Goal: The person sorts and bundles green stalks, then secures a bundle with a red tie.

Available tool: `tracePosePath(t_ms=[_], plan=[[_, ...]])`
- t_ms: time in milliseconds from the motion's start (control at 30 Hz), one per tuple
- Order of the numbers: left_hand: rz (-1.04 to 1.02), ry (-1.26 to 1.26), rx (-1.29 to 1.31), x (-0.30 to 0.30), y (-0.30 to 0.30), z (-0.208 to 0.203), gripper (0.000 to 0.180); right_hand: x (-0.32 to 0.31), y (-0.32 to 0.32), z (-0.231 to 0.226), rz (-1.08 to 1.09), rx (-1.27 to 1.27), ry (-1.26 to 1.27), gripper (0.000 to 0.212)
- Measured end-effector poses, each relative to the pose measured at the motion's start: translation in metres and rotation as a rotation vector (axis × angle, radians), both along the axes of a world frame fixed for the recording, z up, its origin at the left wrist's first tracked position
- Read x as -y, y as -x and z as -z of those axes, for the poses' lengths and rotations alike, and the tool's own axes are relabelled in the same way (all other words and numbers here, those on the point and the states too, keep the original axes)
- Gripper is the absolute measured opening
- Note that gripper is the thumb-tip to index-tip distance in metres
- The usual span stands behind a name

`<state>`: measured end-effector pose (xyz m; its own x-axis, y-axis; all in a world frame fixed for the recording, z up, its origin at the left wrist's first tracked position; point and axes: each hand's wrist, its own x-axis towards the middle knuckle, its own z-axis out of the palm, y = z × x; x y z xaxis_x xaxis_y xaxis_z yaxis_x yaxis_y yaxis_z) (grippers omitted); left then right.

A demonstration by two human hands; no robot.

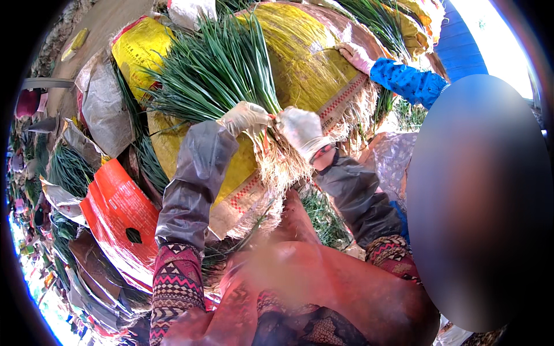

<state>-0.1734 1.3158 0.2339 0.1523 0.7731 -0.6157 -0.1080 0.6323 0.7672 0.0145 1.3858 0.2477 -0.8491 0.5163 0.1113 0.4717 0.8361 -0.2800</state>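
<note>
- Bundling seems the step: left hand (245, 118) and right hand (301, 130) clench the bunch (216, 78).
- It lies over the yellow sack (303, 46), leaves far left, roots (281, 166) near.
- Next move calls for snug, even pressure.

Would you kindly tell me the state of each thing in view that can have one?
Left gloved hand: closed around the bunch
Right gloved hand: closed on it, beside the left
Bunch of long-leaved greens: gathered, roots loose; tied or not, unclear
Yellow woven sack: spread out, bulging
Orange-red sack: creased
Grey oversleeves: worn, wrinkled
Co-worker's hand: resting on the yellow sack
</note>
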Motion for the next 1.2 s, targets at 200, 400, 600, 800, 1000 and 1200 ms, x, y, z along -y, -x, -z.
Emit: tracePosePath(t_ms=[200,400,600,800,1000,1200], plan=[[-0.508,-0.243,0.408,-0.002,-0.044,-0.033,0.011,-0.015,-0.001,-0.053,0.136,-0.362,0.007,0.016],[-0.429,-0.131,0.15,-0.015,-0.084,0.002,0.012,-0.053,-0.031,-0.028,-0.02,-0.099,-0.15,0.006],[-0.327,-0.127,0.024,-0.022,-0.08,0.0,0.013,-0.035,-0.03,-0.036,0.206,-0.161,-0.276,0.011],[-0.286,-0.092,0.082,-0.024,-0.076,-0.004,0.016,-0.02,-0.017,-0.004,0.54,-0.251,-0.043,0.015],[-0.356,-0.109,0.097,-0.024,-0.079,0.009,0.013,-0.023,-0.004,-0.011,0.879,-0.788,1.355,0.014],[-0.396,-0.128,0.158,-0.026,-0.083,0.009,0.015,-0.037,-0.016,0.004,0.886,-0.967,1.771,0.008]])
